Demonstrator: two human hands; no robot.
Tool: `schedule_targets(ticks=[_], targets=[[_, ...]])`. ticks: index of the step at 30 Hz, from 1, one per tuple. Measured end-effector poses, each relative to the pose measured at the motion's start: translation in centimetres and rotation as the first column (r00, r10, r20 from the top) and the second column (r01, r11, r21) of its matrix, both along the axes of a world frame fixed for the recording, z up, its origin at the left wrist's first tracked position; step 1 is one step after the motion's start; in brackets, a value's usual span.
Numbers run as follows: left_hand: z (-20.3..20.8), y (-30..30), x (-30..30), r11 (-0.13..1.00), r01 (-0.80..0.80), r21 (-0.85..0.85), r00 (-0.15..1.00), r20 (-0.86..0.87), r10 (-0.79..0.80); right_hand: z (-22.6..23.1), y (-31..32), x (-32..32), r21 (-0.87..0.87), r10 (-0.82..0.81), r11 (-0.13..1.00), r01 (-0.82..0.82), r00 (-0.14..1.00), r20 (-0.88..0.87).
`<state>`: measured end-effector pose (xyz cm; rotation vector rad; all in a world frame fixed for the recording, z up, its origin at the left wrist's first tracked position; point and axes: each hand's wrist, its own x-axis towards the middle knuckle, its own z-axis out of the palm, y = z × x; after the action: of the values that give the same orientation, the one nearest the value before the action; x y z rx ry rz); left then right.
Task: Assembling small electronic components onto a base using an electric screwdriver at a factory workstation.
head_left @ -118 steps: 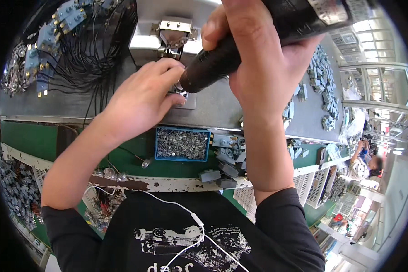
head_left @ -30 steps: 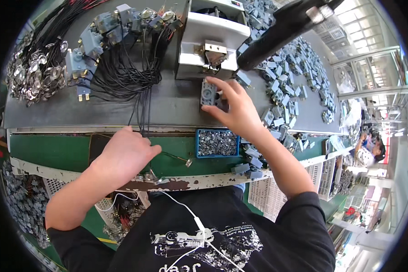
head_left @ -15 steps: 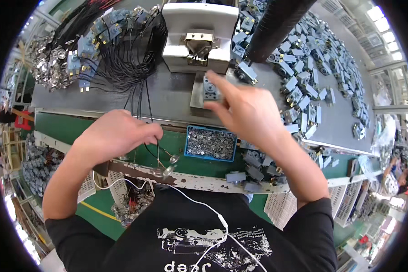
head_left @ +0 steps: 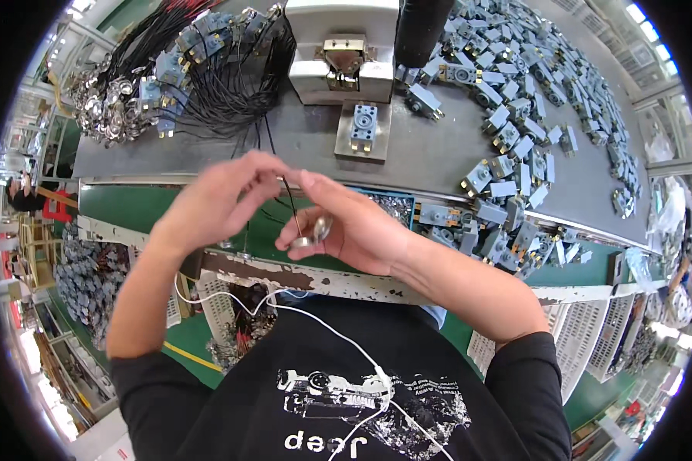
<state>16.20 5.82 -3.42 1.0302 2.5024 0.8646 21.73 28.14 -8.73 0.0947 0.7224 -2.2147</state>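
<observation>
My left hand (head_left: 227, 201), slightly smeared by motion, pinches a black wire (head_left: 291, 201) whose lower end carries small round metal caps (head_left: 303, 242). Around these caps curves my right hand (head_left: 353, 223), its thumb and fingers apart and the wire passing between them. Whether the right fingers touch the caps is hard to tell. Beyond the hands, a grey-blue switch block (head_left: 363, 123) with brass terminals lies on a metal plate (head_left: 360, 155) in front of a press-like machine (head_left: 306, 83). Neither hand touches the block.
Black wires (head_left: 234, 100) with capped ends lie bundled at the far left. Many grey-blue blocks (head_left: 515, 115) cover the right of the metal table (head_left: 438, 165). A blue tray (head_left: 415, 209) of small metal parts sits partly behind my right hand. A white cable (head_left: 326, 326) crosses my shirt.
My right hand has left the block on the plate and moved left and nearer, to the capped wire end. My left hand has risen a little. The view has shifted slightly.
</observation>
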Motion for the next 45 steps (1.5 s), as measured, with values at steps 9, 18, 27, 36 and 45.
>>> schedule_targets(ticks=[9, 18, 27, 36, 45], targets=[[-1.2, -4.3, -1.2, 0.959, 0.283, -0.035, 0.959, -0.005, -0.283, 1.6, -0.4, -0.3, 0.527, 0.086, 0.850, -0.009, 0.989, -0.121], [-1.6, 1.9, -2.4, 0.976, 0.171, 0.134, 0.940, -0.319, -0.121, 6.1, 5.5, 0.3, 0.876, 0.332, 0.457, 0.155, 0.884, -0.329], [-1.6, 5.0, -5.8, 0.954, 0.281, 0.102, 0.928, -0.283, -0.243, 4.2, 8.3, -1.8, 0.650, 0.165, 0.530, 0.545, 0.685, -0.709], [-1.3, 6.2, -4.7, 0.952, 0.148, 0.268, 0.978, -0.185, -0.100, 2.4, 5.7, -0.7, 0.613, -0.031, 0.288, 0.736, 0.647, -0.762], [-0.2, 5.2, -5.5, 0.939, 0.217, 0.266, 0.974, -0.119, -0.191, 2.7, 7.7, -2.0, 0.428, -0.093, 0.856, 0.290, 0.901, -0.424]])
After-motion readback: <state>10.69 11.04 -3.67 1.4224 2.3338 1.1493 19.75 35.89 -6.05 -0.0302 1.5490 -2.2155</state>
